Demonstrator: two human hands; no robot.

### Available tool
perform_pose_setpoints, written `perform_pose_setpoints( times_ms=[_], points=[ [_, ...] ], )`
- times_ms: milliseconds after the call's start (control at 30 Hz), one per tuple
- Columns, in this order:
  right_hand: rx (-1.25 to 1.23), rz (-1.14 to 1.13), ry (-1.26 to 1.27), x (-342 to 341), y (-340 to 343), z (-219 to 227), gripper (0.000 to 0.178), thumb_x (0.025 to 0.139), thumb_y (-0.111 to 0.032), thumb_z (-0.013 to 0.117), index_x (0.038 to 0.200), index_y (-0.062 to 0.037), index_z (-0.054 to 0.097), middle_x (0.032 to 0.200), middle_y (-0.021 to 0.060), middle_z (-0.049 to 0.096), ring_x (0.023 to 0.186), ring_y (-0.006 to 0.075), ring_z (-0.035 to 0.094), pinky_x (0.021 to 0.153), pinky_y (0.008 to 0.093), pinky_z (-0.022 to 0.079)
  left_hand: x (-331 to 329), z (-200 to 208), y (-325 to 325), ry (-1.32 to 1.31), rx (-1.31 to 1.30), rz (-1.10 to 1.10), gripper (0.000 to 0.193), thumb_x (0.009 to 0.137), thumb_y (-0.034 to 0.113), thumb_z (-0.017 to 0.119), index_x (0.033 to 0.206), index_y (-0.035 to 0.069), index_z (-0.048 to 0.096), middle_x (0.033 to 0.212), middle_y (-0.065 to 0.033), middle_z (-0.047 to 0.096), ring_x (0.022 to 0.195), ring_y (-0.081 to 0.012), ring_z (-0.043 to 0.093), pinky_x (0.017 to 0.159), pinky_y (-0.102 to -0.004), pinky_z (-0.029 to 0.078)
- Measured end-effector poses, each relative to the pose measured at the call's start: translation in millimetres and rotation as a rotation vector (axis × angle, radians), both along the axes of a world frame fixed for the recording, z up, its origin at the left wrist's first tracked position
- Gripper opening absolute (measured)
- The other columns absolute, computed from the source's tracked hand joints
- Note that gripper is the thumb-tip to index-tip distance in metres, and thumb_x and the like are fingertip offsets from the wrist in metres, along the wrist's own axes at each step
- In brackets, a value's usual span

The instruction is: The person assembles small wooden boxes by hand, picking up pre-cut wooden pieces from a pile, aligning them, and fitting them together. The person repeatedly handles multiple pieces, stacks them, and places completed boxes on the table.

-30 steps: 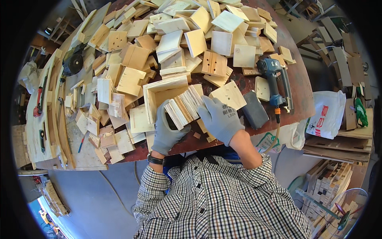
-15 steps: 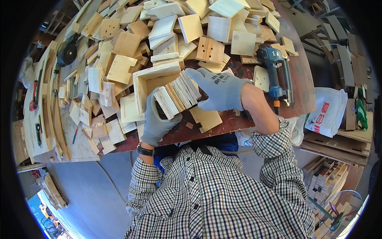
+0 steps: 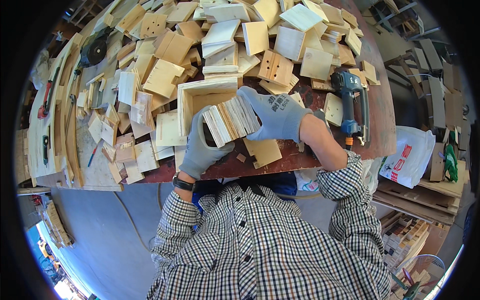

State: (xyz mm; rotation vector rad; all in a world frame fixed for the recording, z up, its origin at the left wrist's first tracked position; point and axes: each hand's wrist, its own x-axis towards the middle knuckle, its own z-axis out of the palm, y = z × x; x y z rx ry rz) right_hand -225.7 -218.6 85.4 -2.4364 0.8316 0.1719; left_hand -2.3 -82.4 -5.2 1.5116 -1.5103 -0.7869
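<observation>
Pinching one plywood stack in their grip, left hand and right hand, its glove dark-lettered, are holding it near one wooden box.

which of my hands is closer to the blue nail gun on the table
Right. Your right hand, at the right end of the wooden stack, is left of the nail gun, apart from it; your left hand, at the stack's left end, is farther left.
</observation>
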Motion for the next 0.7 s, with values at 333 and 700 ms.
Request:
perform_pose_setpoints(
  times_ms=[333, 700],
  points=[
    [0.055, 0.086, 0.057, 2, -13, 7, 0.111, 0.076, -0.05, 0.088, 0.159, -0.0069, 0.028, 0.129, 0.027, 0.067, 0.114, 0.0423, 0.07, 0.1, 0.046, 0.055, 1, -1, -1, -0.002, 0.0, -0.003, 0.098, 0.068, 0.025, 0.093, 0.15, 0.005, 0.043, 0.144, -0.0178, 0.051, 0.134, -0.0369, 0.054, 0.116, -0.0448, 0.045],
    [0.108, 0.155, 0.065, 10, -25, 4, 0.108, 0.076, -0.047, 0.091, 0.156, -0.004, 0.033, 0.127, 0.028, 0.068, 0.115, 0.0444, 0.068, 0.102, 0.047, 0.054, 1, -3, 1, 0.033, 0.019, -0.002, 0.1, 0.067, 0.024, 0.094, 0.151, 0.005, 0.042, 0.145, -0.0162, 0.051, 0.134, -0.0344, 0.054, 0.116, -0.0435, 0.045]
  ],
)
